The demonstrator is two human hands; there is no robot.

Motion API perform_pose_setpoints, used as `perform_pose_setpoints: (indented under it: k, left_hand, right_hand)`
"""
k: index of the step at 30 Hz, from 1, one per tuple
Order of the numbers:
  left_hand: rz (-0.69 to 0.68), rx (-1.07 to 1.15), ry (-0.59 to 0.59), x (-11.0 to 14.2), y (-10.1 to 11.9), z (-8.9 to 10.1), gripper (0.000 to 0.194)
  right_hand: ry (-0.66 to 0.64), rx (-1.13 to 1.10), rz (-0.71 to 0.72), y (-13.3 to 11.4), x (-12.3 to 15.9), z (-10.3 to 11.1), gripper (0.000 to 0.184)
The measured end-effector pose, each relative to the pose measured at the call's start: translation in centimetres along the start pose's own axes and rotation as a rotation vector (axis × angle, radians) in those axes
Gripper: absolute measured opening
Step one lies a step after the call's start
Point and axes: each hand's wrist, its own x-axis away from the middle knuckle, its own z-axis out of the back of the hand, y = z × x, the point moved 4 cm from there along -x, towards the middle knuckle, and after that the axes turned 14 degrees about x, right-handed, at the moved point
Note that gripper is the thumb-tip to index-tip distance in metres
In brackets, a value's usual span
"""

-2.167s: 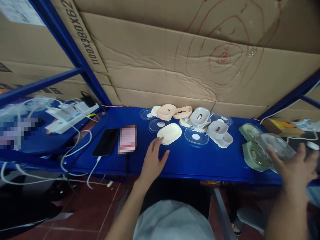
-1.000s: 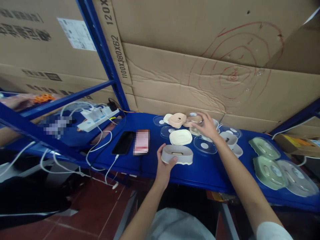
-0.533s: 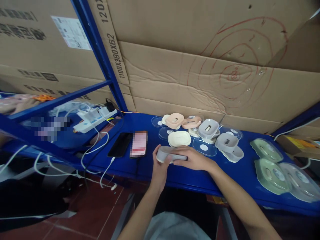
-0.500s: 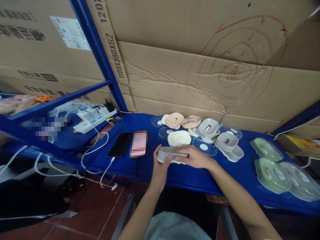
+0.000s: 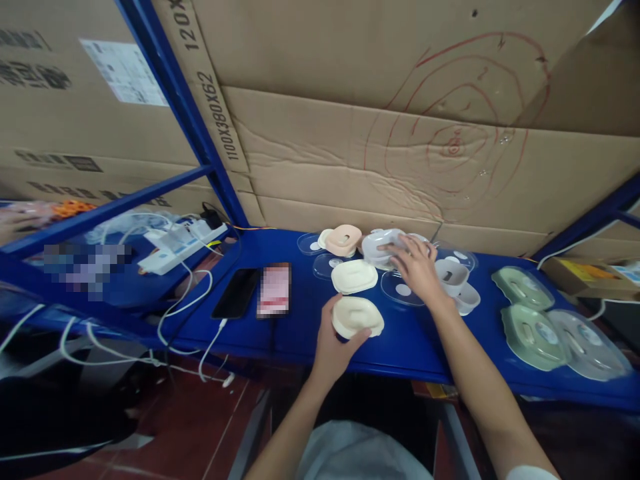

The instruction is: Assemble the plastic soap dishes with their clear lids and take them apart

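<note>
My left hand [image 5: 343, 337] grips a cream oval plastic piece [image 5: 356, 315] with a hollow middle, low over the front of the blue table. Thumb and fingers hold its edges. Farther back and to the right, my right hand [image 5: 414, 263] holds a light grey oval plastic cover [image 5: 383, 245] over the cluster of parts. The cover hides what lies under it. Between the hands lies a flat cream oval piece [image 5: 354, 276]. Near my right hand are a clear plastic lid [image 5: 395, 288] and another grey cover [image 5: 451, 276].
A peach cover [image 5: 343, 239] lies at the back. Green domed covers with clear plastic [image 5: 535, 337] sit at the right. Two phones, one black [image 5: 236, 293] and one with a lit screen [image 5: 274, 290], lie left. A power strip [image 5: 183, 248] trails white cables. Cardboard [image 5: 320, 153] stands behind.
Both hands were together on the grey cover with a cream rim below it. Now the left holds the cream piece, while the right has carried the grey cover back to the cluster.
</note>
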Motion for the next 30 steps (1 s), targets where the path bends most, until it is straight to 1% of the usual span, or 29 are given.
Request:
perform_pose_setpoints:
  k: [2, 4, 6, 7, 9, 11, 14, 16, 18, 19, 21, 23, 26, 30]
  left_hand:
    - [-0.078, -0.169, -0.034, 0.3, 0.0, -0.4, 0.077]
    - [-0.127, -0.309, -0.082, 0.4, -0.2, -1.0, 0.072]
    - [-0.164, -0.431, -0.116, 0.2, -0.2, -1.5, 0.067]
    - [-0.193, -0.494, -0.114, -0.1, 0.0, -1.6, 0.065]
    - [-0.268, -0.604, -0.073, -1.3, 0.9, -1.3, 0.058]
    - [-0.338, -0.642, -0.007, -3.2, 2.3, -0.7, 0.051]
    - [-0.376, -0.584, 0.041, -7.4, 4.4, -0.3, 0.044]
    - [-0.393, -0.576, 0.072, -10.9, 5.3, -0.8, 0.042]
    - [-0.399, -0.62, 0.118, -14.4, 5.6, -1.9, 0.043]
    - [-0.378, -0.657, 0.118, -15.9, 5.4, -2.5, 0.045]
    - [-0.283, -0.761, 0.059, -18.4, 4.3, -3.8, 0.05]
    - [-0.216, -0.825, -0.001, -19.6, 2.9, -4.4, 0.054]
    - [-0.205, -0.851, -0.043, -19.6, 1.0, -4.2, 0.058]
    - [-0.206, -0.873, -0.089, -19.0, -0.8, -3.6, 0.061]
  right_hand:
    - [0.046, 0.153, -0.098, 1.9, 0.2, -0.6, 0.036]
    - [0.064, 0.188, -0.15, 2.9, 0.4, -1.1, 0.037]
    - [0.068, 0.171, -0.148, 2.9, 0.5, -1.4, 0.037]
    - [0.068, 0.157, -0.135, 2.6, 0.5, -1.5, 0.037]
    - [0.074, 0.124, -0.104, 1.9, 0.4, -1.3, 0.036]
    - [0.092, 0.085, -0.08, 1.2, 0.3, -1.0, 0.035]
    - [0.128, 0.027, -0.083, 0.8, 0.2, -0.5, 0.035]
    - [0.138, -0.002, -0.1, 0.7, 0.2, -0.3, 0.036]
    - [0.13, -0.03, -0.107, 0.7, 0.2, -0.4, 0.036]
    - [0.124, -0.042, -0.109, 0.7, 0.2, -0.5, 0.036]
    - [0.115, -0.056, -0.113, 0.7, 0.2, -0.7, 0.036]
    - [0.118, -0.055, -0.122, 0.8, 0.3, -0.7, 0.036]
    - [0.115, -0.051, -0.117, 0.5, 0.4, -0.6, 0.035]
    - [0.064, -0.059, -0.045, -1.4, 0.1, -0.2, 0.034]
